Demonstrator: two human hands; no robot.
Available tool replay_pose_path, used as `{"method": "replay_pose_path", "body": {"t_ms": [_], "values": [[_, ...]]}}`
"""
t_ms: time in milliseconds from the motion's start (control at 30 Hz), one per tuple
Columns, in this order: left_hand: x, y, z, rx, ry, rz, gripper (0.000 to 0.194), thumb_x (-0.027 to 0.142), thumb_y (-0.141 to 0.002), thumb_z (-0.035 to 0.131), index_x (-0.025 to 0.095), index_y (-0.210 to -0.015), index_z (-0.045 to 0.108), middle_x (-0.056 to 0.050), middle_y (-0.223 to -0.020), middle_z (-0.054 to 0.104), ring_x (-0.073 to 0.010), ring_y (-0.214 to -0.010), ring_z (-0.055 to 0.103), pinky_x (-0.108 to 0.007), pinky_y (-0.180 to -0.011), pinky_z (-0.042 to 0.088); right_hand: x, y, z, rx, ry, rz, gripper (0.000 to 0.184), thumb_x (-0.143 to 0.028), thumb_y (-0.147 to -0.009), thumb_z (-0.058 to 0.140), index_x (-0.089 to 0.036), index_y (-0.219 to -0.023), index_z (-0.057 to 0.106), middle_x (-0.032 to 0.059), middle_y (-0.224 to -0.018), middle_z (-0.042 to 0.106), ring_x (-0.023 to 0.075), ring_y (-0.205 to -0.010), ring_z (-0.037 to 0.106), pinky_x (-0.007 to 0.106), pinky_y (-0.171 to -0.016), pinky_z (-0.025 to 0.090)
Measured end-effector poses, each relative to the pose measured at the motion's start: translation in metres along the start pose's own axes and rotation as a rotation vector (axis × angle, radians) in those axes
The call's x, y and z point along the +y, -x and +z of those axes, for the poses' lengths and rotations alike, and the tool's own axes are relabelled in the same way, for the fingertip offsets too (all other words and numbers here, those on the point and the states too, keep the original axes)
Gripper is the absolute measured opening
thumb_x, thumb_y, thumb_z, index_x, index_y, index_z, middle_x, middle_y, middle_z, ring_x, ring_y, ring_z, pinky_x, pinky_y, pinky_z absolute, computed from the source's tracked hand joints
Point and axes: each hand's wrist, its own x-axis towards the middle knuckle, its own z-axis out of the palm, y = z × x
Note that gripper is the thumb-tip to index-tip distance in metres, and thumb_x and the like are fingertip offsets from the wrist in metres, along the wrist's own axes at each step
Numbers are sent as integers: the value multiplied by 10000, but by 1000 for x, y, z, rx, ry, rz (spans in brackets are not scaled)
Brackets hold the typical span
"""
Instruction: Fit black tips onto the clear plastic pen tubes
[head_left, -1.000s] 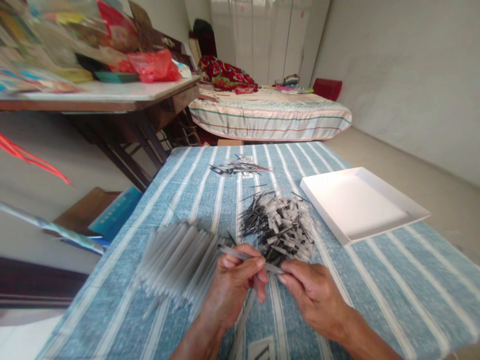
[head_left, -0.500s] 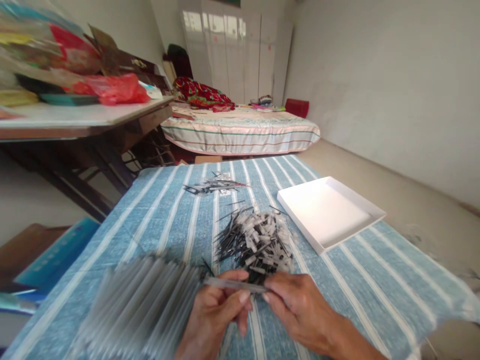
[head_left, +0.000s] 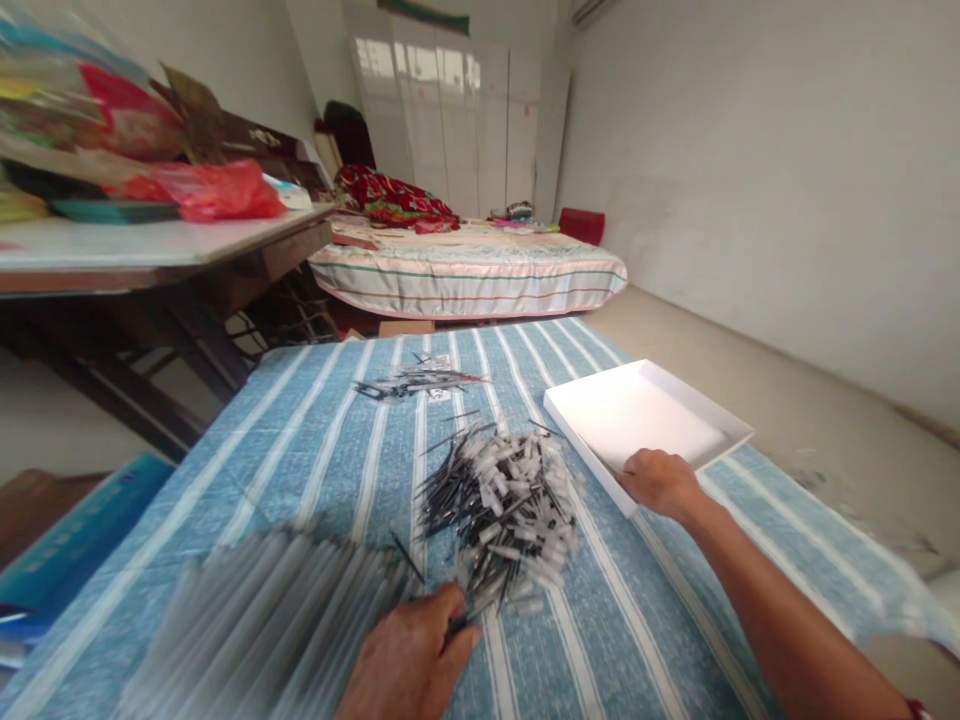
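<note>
My right hand (head_left: 660,485) is over the near left wall of a shallow white box (head_left: 626,405). Its fingers are pinched together, and whatever they hold is hidden. At the lower edge of a heap of small black sticks with cloudy white ends (head_left: 517,490) is my left hand (head_left: 412,650). Thumb and forefinger there close on a thin dark piece, mostly covered by the fingers. Left of this hand lies a blurred row of long, translucent grey tubes (head_left: 262,620). One loose black stick (head_left: 407,556) rests between the tubes and the heap.
A smaller bunch of dark and clear sticks (head_left: 420,380) lies farther back on the blue striped cloth (head_left: 300,440). On the left stands a side table (head_left: 225,240) with a red plastic bag (head_left: 217,190). A bed (head_left: 465,270) is beyond.
Both hands were together on a translucent tube in front of the heap. My right hand has moved away, forward and right to the white box; my left has shifted slightly left and down.
</note>
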Motion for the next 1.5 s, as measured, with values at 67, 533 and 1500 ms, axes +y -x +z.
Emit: {"method": "replay_pose_path", "body": {"t_ms": [67,533,1500], "values": [[-2,0,4,-17,-79,-16,136,248,-779,434,218,-664,500,-3,-586,603,-189,-600,578,-233,-528,287,1,-3,1,-84,8,-13,215,-276,-855,486,-130,-879,641,97,-902,644,214,-852,608,350,-744,455],[2,5,-8,-125,-230,-3,205,261,-767,414,200,-625,548,-28,-598,623,-201,-617,593,-256,-518,290,11,-17,10,-231,16,-111,186,-263,-856,495,-146,-931,619,55,-932,628,173,-822,596,311,-709,474],[1,11,-16,-185,514,28,148,219,-761,470,164,-632,516,31,-572,542,-110,-554,499,-198,-506,321,-99,85,34,187,-36,-841,177,-169,-864,425,-201,-779,578,10,-681,643,162,-663,567,263,-637,311]]}}
